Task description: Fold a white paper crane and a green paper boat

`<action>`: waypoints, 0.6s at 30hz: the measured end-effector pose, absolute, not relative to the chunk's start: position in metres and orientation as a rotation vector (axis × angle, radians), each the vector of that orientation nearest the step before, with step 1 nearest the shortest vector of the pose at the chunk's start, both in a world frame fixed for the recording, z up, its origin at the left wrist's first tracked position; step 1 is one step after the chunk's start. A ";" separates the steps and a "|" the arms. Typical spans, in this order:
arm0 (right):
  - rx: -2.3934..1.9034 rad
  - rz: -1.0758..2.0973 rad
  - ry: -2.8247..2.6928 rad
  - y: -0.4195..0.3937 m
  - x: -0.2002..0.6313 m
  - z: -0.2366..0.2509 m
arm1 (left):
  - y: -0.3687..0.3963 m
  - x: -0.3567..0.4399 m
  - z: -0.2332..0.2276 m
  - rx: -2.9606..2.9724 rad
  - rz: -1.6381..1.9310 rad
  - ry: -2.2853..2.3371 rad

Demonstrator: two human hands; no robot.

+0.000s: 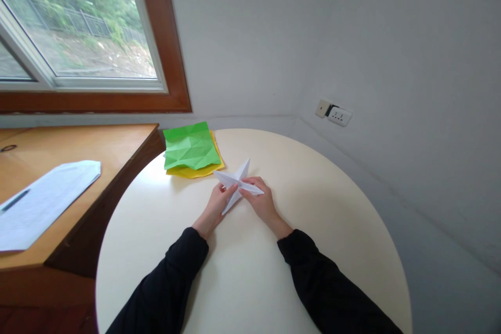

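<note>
A white folded paper [237, 181] with pointed flaps lies on the round cream table [313, 203], near its middle. My left hand [216, 206] pinches the paper's lower left part with its fingertips. My right hand [263, 200] grips the paper's right flap from the other side. Both arms wear black sleeves. Behind the paper, a creased green sheet [190, 145] rests on top of a yellow sheet [195, 171].
A wooden desk [78, 151] adjoins the table on the left, with printed white papers [43, 201] on it. A window with a brown frame [172, 62] is above the desk. A wall socket [338, 115] sits on the right wall.
</note>
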State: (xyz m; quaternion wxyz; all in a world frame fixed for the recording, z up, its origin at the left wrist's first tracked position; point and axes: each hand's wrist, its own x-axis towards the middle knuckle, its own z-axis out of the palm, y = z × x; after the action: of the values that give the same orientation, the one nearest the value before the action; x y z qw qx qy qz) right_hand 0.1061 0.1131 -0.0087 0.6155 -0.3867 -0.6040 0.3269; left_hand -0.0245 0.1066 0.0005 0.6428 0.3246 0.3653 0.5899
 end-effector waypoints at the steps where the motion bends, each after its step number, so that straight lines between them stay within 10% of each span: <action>1: -0.891 0.772 -1.375 0.112 0.106 -0.007 | 0.106 -0.025 0.001 0.733 1.347 0.842; 18: -0.869 1.144 -0.960 0.124 0.112 -0.015 | 0.104 -0.026 0.015 0.534 1.322 0.733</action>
State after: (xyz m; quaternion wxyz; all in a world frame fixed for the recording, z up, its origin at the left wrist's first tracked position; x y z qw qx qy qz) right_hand 0.1115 0.1239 -0.0145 0.6493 -0.3825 -0.4225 0.5036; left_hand -0.0264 0.1037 0.0149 0.6955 0.2392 0.3286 0.5925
